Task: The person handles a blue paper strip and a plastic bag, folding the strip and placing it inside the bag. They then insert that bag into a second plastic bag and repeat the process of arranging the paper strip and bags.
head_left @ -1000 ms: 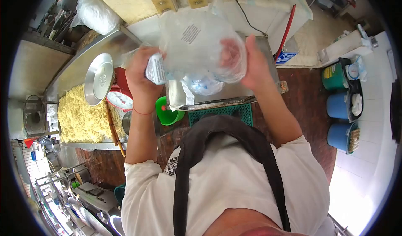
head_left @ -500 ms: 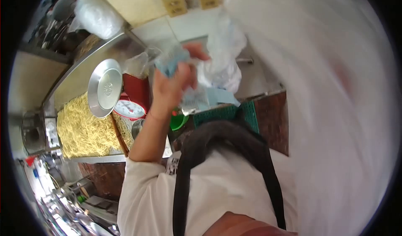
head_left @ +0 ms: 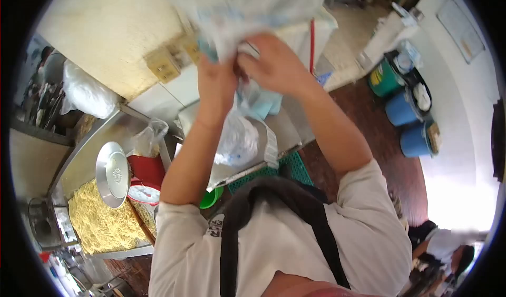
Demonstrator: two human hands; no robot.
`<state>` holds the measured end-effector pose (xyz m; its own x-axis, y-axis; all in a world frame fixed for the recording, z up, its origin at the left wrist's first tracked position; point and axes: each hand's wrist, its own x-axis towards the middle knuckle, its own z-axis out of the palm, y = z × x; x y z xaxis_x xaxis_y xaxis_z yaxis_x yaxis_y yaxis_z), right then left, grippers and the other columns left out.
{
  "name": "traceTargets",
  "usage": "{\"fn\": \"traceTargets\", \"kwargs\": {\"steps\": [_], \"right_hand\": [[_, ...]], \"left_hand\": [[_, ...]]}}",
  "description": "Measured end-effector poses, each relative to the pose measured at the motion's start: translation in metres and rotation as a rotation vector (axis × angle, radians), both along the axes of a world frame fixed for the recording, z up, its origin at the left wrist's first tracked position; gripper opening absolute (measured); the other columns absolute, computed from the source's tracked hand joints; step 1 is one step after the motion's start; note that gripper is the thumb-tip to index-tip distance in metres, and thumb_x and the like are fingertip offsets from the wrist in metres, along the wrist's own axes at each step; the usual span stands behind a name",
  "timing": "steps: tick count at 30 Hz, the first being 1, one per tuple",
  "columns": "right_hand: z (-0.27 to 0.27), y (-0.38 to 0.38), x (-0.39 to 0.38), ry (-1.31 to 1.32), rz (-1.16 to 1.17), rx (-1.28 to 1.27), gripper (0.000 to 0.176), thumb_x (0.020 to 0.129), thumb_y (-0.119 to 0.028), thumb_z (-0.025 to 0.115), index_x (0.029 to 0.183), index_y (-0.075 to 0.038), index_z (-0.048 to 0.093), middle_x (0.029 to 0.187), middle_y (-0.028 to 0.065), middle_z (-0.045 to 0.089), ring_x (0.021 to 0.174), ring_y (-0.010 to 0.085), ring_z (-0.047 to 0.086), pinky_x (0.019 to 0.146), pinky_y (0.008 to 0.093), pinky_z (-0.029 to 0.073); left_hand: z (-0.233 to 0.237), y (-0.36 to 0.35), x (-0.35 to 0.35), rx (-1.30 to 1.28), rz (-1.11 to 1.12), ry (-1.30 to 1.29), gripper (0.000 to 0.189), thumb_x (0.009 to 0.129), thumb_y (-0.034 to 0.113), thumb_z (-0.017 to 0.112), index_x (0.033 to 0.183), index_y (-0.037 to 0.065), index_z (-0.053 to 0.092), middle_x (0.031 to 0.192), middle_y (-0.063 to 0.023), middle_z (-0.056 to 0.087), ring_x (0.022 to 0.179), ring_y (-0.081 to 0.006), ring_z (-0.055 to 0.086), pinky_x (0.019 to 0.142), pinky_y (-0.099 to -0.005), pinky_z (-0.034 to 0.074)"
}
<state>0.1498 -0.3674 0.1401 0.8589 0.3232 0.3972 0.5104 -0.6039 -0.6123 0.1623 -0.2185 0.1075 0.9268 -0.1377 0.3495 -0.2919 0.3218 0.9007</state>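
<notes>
A large translucent plastic bag [head_left: 247, 5] rises at the top of the view, its lower part bunched together. My left hand [head_left: 219, 78] is closed around the gathered plastic. Close beside it, my right hand [head_left: 274, 62] has its fingers bent onto the same bunch, the two hands nearly touching. A bit of light blue material shows next to my left fingers, too blurred to name. Below the hands, another clear plastic bag [head_left: 237, 141] rests on the metal counter [head_left: 292, 120], with a pale printed strip [head_left: 270, 144] hanging near it.
To the left are yellow noodles [head_left: 105, 218] on a tray, a red scale [head_left: 145, 176] with a metal pan [head_left: 113, 173], and a plastic bundle [head_left: 89, 89]. Blue bins [head_left: 416, 139] and a green bin [head_left: 385, 78] line the right wall. Another person [head_left: 445, 247] is at lower right.
The large bag has moved from the right side to the top centre. My right hand has come into clear view and joined my left hand at the bunched plastic. The view has shifted right.
</notes>
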Motion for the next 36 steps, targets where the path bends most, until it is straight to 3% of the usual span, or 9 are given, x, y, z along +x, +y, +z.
{"fn": "traceTargets", "kwargs": {"steps": [3, 8, 12, 16, 19, 23, 28, 32, 36], "right_hand": [[-0.063, -0.035, -0.029, 0.383, 0.136, 0.238, 0.033, 0.096, -0.029, 0.061, 0.118, -0.004, 0.066, 0.108, 0.0099, 0.071, 0.101, 0.0191, 0.067, 0.091, 0.0335, 0.052], [-0.056, -0.043, -0.025, 0.596, 0.751, 1.586, 0.045, 0.095, -0.027, 0.062, 0.132, -0.002, 0.055, 0.125, 0.0102, 0.064, 0.117, 0.0241, 0.06, 0.1, 0.0405, 0.049], [-0.102, -0.069, 0.013, 0.661, 0.49, 1.567, 0.042, 0.098, -0.022, 0.059, 0.134, -0.002, 0.054, 0.127, 0.0104, 0.061, 0.115, 0.0224, 0.06, 0.098, 0.0421, 0.051], [-0.142, -0.072, 0.042, 0.913, 0.4, 1.478, 0.042, 0.099, -0.02, 0.058, 0.138, -0.003, 0.052, 0.127, 0.0075, 0.061, 0.112, 0.0185, 0.061, 0.093, 0.037, 0.053], [-0.149, -0.059, 0.067, 1.0, 0.247, 1.44, 0.045, 0.098, -0.014, 0.058, 0.141, -0.006, 0.05, 0.124, 0.0047, 0.062, 0.106, 0.0155, 0.062, 0.088, 0.0325, 0.054], [-0.133, -0.029, 0.086, 0.892, 0.321, 1.416, 0.048, 0.097, -0.011, 0.059, 0.144, -0.012, 0.05, 0.123, 0.0026, 0.063, 0.101, 0.012, 0.062, 0.084, 0.0288, 0.055], [-0.18, -0.016, 0.117, 0.934, -0.025, 1.076, 0.053, 0.094, -0.005, 0.061, 0.146, -0.013, 0.048, 0.126, 0.0024, 0.062, 0.103, 0.0108, 0.062, 0.088, 0.0276, 0.053], [-0.254, 0.0, 0.11, 0.754, 0.078, 1.171, 0.056, 0.092, -0.003, 0.064, 0.145, -0.011, 0.048, 0.13, 0.0034, 0.062, 0.11, 0.016, 0.062, 0.094, 0.032, 0.052], [-0.258, 0.004, 0.092, 0.839, -0.186, 1.095, 0.049, 0.092, -0.008, 0.066, 0.139, -0.011, 0.053, 0.13, 0.0044, 0.063, 0.112, 0.0188, 0.062, 0.096, 0.034, 0.051]], "left_hand": [[-0.022, 0.011, -0.016, 0.216, 0.234, -0.119, 0.019, 0.089, 0.0, 0.052, 0.102, -0.005, 0.065, 0.082, -0.0044, 0.064, 0.066, -0.0127, 0.06, 0.061, -0.0269, 0.049], [-0.03, 0.044, -0.02, 0.646, 0.407, -0.214, 0.037, 0.082, -0.009, 0.052, 0.116, -0.001, 0.065, 0.1, -0.0073, 0.069, 0.088, -0.0184, 0.064, 0.083, -0.027, 0.049], [-0.037, 0.061, -0.025, 0.574, 0.197, 0.1, 0.043, 0.08, -0.003, 0.064, 0.124, -0.002, 0.064, 0.107, -0.0099, 0.069, 0.076, -0.0142, 0.062, 0.072, -0.0235, 0.049], [-0.045, 0.083, -0.02, -0.153, -0.23, 0.284, 0.057, 0.079, 0.015, 0.074, 0.13, -0.005, 0.059, 0.078, -0.0012, 0.059, 0.055, -0.0045, 0.041, 0.048, -0.0228, 0.04], [-0.024, 0.074, -0.007, 0.233, 0.016, 0.535, 0.053, 0.084, 0.017, 0.071, 0.132, -0.003, 0.058, 0.07, 0.0025, 0.051, 0.055, -0.0052, 0.043, 0.05, -0.0228, 0.042], [-0.066, 0.109, 0.05, 0.613, -0.138, 0.504, 0.027, 0.089, 0.023, 0.068, 0.105, 0.0, 0.066, 0.072, 0.0004, 0.055, 0.056, -0.0077, 0.044, 0.053, -0.026, 0.046], [-0.131, 0.11, 0.116, -0.186, -0.206, 0.761, 0.011, 0.092, 0.018, 0.062, 0.09, 0.007, 0.06, 0.069, -0.0009, 0.056, 0.053, -0.0108, 0.048, 0.055, -0.0289, 0.049], [-0.197, 0.115, 0.14, -0.317, -0.239, 0.782, 0.009, 0.091, 0.02, 0.062, 0.089, 0.01, 0.061, 0.068, 0.0014, 0.055, 0.051, -0.0086, 0.045, 0.054, -0.0236, 0.047], [-0.252, 0.11, 0.15, -0.154, -0.238, 0.797, 0.01, 0.09, 0.022, 0.062, 0.09, 0.011, 0.063, 0.07, 0.0019, 0.057, 0.052, -0.0081, 0.046, 0.055, -0.0229, 0.045]]}}
